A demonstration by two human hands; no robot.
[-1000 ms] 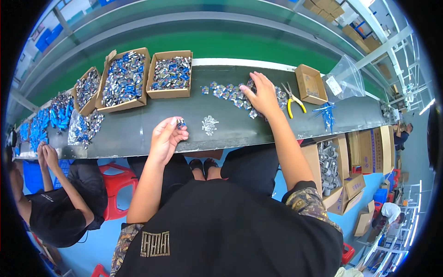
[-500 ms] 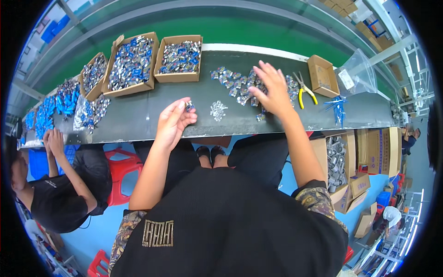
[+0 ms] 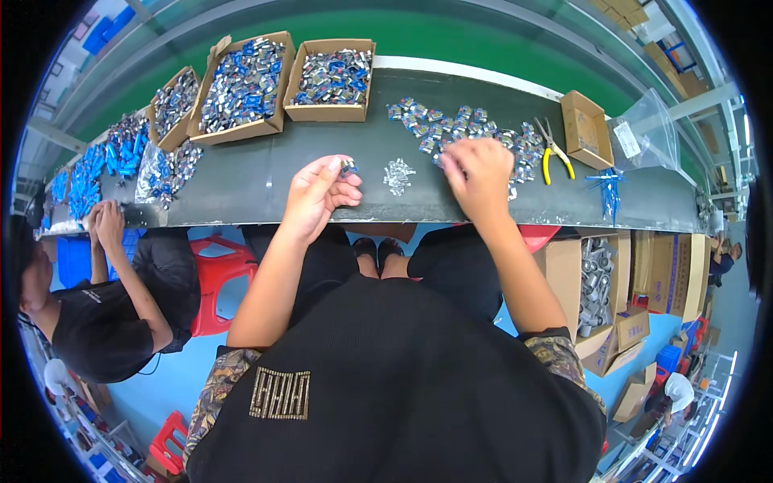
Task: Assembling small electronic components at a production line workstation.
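Left hand [image 3: 316, 197] pinches a small blue part [image 3: 349, 168]; right hand [image 3: 477, 173], grip unclear, reaches loose parts [image 3: 463, 129] at twelve o'clock — a nudge could scatter them.

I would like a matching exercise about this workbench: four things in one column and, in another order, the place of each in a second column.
Things:
1. yellow-handled pliers
2. small blue and silver part
3. clear plastic bag
4. little heap of silver pieces

Places:
A. on the bench between the two hands
B. in the fingers of the left hand
C. at the far right of the bench, beyond the small empty box
D. between the spread of loose parts and the small empty box

Pairs: 1-D, 2-B, 3-C, 4-A
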